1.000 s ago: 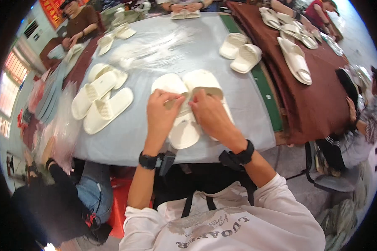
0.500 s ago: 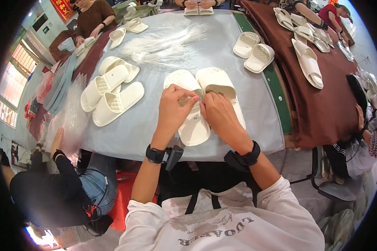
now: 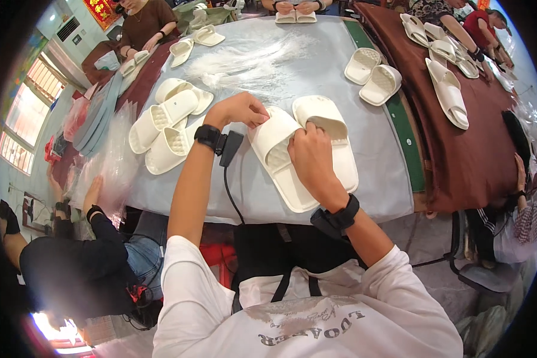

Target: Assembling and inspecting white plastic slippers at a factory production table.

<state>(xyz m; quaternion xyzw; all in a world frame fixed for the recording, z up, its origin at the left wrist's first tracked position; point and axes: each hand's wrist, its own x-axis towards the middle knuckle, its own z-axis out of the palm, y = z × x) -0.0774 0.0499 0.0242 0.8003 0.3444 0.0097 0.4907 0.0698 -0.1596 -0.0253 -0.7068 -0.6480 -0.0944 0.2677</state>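
A: Item one. We log a pair of cream slide slippers (image 3: 304, 152) lying side by side on the grey table cover (image 3: 376, 179), near the table's front edge, just before the person.

B: Hands?

A: We record the left hand (image 3: 238, 110) at the far end of the left slipper, fingers curled and touching its toe edge; whether it pinches the edge we cannot tell. The right hand (image 3: 310, 155) lies over the pair, fingers bent and closed on the strap of the right slipper.

B: Wrists?

A: We note a black band on each, and a dark cable (image 3: 230, 191) hanging from the left one.

B: Other stock?

A: We list three more cream slippers (image 3: 167, 128) piled to the left, a further pair (image 3: 373, 74) to the far right, a heap of clear plastic bags (image 3: 250, 56) beyond the hands, and a brown cloth (image 3: 459, 149) carrying more slippers along the right side. Other people sit round the table.
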